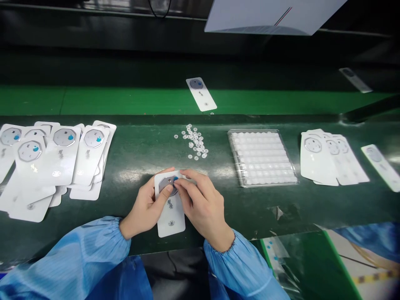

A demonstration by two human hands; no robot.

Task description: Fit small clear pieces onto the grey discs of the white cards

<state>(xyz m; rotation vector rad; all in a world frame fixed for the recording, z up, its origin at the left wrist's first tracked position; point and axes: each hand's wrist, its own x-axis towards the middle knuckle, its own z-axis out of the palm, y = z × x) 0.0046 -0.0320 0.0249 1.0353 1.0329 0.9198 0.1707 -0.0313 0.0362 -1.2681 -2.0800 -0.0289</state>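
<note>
My left hand [145, 204] holds a white printed card [171, 221] by its left edge, with the thumb lying on the grey octagonal patch [164, 186] near the card's top. My right hand [200, 200] comes in from the right, its fingertips pinched at the card's top by a blue dot. Fingers hide part of the patch, and whatever lies between the fingertips cannot be made out. Both blue sleeves have gathered cuffs.
Overlapping white cards [59, 158] lie at the left of the dark green bench [265, 208]. Small clear round pieces [193, 141] are scattered ahead. A clear blister tray [262, 158] holds rows of white pieces. More cards [331, 158] lie at the right, and one card [201, 93] sits on a green surface behind.
</note>
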